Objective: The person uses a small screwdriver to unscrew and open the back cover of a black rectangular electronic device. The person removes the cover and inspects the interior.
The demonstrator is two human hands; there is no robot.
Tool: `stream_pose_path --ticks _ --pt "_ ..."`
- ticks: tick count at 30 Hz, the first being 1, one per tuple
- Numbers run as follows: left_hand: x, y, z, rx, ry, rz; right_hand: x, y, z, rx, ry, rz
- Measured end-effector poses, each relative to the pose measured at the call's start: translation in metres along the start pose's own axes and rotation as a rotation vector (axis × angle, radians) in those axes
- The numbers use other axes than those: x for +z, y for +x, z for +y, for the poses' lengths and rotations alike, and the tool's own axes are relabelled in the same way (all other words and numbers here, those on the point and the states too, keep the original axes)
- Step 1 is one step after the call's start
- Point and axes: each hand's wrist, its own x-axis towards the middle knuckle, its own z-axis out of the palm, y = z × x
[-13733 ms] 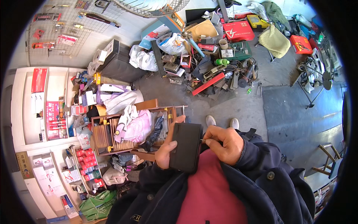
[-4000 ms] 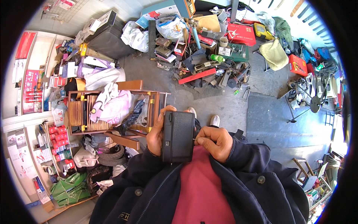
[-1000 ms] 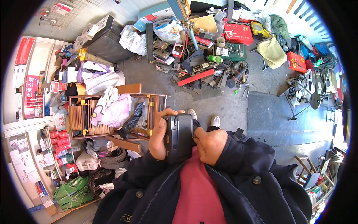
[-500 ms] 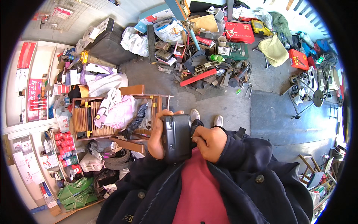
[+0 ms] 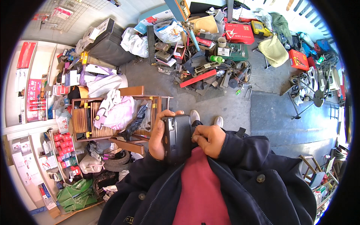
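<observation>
In front of my chest I hold a black boxy device (image 5: 178, 138) with rounded edges and a small silvery detail on its left side. Its exact kind does not show. My left hand (image 5: 159, 135) is wrapped round its left side, thumb and fingers along the edge. On the other side my right hand (image 5: 208, 139) is closed, thumb and forefinger pinched together against the device's right edge. Whatever lies between those fingertips is hidden.
A wooden folding chair (image 5: 129, 90) with pink cloth on it stands to the left. Stocked shelves (image 5: 28, 161) line the left wall. Ahead, tools and scrap surround a red metal bar (image 5: 198, 78) on the floor. A yellow-covered stool (image 5: 273, 50) stands at far right.
The device and both hands have shifted very slightly left in view, and the device has tilted a little. Both hands keep their grip.
</observation>
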Motion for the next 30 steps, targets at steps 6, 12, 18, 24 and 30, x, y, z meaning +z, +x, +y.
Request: stream_pose_path --ticks 6,12,18,24,30 --pt "-0.017 -0.003 0.004 -0.052 -0.201 -0.046 0.006 0.003 -0.01 -0.096 0.11 -0.009" --pt "-0.013 -0.008 0.006 -0.096 -0.345 -0.104 0.009 0.001 -0.027 -0.182 0.154 0.024" --pt "-0.003 -0.011 0.011 -0.134 -0.407 -0.072 0.012 0.0 -0.031 -0.211 0.192 0.026" --pt "-0.005 -0.014 0.007 -0.061 -0.348 -0.047 0.012 -0.005 -0.034 -0.199 0.097 0.045" --pt "-0.008 -0.014 0.006 -0.036 -0.316 -0.091 0.012 -0.008 -0.034 -0.22 0.063 0.052"
